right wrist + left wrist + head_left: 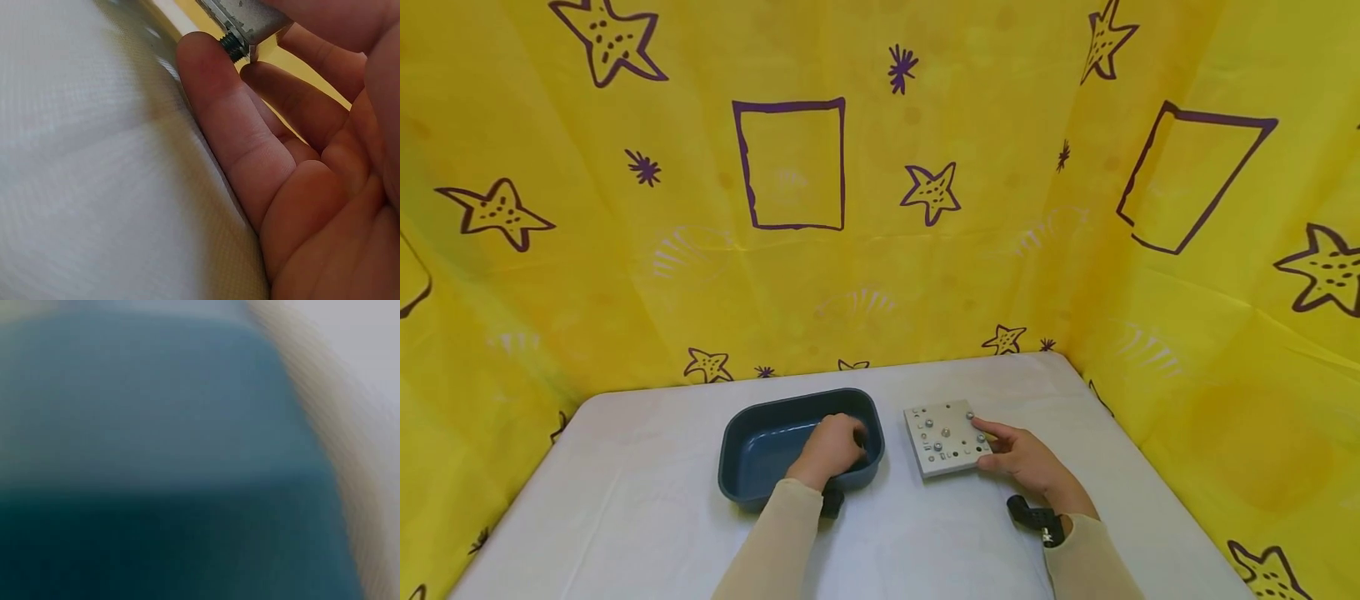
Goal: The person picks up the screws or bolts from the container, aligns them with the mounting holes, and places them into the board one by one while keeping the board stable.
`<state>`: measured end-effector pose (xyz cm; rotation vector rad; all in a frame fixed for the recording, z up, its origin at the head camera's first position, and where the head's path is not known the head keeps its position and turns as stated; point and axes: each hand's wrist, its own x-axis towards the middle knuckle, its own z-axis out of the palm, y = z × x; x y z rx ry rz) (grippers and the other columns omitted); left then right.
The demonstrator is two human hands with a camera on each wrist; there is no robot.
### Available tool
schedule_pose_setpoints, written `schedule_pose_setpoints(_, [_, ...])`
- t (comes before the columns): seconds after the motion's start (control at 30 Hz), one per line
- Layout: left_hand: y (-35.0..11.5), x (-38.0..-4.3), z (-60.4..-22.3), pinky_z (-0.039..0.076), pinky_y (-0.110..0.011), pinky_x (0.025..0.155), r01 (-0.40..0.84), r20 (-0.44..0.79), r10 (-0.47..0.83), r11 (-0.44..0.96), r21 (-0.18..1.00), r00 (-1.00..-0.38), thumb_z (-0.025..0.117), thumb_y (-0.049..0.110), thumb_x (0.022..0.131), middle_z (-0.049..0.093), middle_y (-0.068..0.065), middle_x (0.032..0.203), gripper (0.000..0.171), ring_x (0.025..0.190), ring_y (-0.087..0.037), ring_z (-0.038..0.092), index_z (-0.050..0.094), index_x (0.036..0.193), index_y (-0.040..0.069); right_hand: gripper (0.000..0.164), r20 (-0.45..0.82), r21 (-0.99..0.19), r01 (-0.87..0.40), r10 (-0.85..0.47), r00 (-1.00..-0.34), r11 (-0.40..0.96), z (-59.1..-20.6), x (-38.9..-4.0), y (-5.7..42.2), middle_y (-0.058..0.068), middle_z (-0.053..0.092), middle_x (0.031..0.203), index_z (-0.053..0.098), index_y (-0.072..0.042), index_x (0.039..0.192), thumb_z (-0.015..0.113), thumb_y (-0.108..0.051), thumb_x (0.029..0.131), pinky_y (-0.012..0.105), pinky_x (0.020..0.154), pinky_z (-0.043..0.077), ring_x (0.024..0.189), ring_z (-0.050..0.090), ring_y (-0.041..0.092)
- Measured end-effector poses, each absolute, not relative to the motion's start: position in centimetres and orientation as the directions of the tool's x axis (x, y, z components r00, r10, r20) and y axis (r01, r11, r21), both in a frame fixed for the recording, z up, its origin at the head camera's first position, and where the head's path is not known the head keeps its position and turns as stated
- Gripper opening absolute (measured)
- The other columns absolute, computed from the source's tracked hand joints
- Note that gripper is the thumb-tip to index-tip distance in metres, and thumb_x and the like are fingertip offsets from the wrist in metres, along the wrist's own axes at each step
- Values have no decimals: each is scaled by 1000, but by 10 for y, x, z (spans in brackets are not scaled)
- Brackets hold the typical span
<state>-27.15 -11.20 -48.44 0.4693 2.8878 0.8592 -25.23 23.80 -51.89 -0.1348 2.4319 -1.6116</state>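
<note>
My left hand [831,447] reaches into the right end of a dark blue tray [760,427], its fingers bent downward. Its fingertips, and anything between them, are hidden. The close-up from the left wrist is blurred and shows mostly blue tray wall [156,406]. To the right of the tray, my right hand [1026,458] holds the right edge of a square metal plate [946,432]. Several bolts and small holes dot the plate's top. In the right wrist view, a dark threaded bolt end [232,47] sticks out from the metal beside a fingertip [199,53].
A white cloth [917,533] covers the table. Yellow curtains [865,275] with starfish drawings enclose the back and sides. Each wrist wears a black camera mount, one of them [1037,518] at the right cuff.
</note>
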Motion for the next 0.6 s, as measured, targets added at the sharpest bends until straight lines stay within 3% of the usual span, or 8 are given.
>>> schedule_pose_setpoints(0.1, [-115, -273, -486, 53, -44, 82, 259, 46, 292, 751, 608, -955, 78, 5, 82, 68, -4, 97, 25, 87, -21, 59, 73, 106, 6, 73, -130, -920, 45, -196, -972, 389, -519, -251, 238, 5, 63, 128, 58, -25, 142, 87, -27, 75, 39, 93, 45, 103, 62, 22])
schedule_pose_setpoints(0.23, [-118, -270, -479, 52, -43, 82, 161, 49, 187, 651, 742, -981, 76, 2, 82, 68, -7, 105, 34, 85, -20, 60, 71, 116, 5, 72, -134, -916, 51, -185, -974, 398, -519, -251, 239, 5, 63, 128, 59, -26, 142, 87, -27, 75, 45, 97, 44, 103, 62, 21])
schedule_pose_setpoints(0.47, [-119, -263, -460, 51, -44, 84, -7, -18, 28, 347, 938, -999, 76, 1, 84, 69, -5, 93, 36, 85, -20, 64, 71, 119, 4, 72, -129, -916, 46, -186, -974, 399, -519, -250, 239, 5, 63, 128, 58, -26, 142, 87, -27, 75, 44, 96, 44, 103, 61, 21])
schedule_pose_setpoints(0.6, [-110, -260, -446, 49, -46, 91, -36, -33, -22, 153, 988, -999, 75, 0, 86, 68, -9, 101, 31, 90, -23, 65, 72, 117, 4, 73, -128, -925, 46, -195, -972, 377, -518, -252, 238, 5, 62, 130, 58, -26, 142, 87, -26, 75, 40, 94, 46, 104, 62, 22])
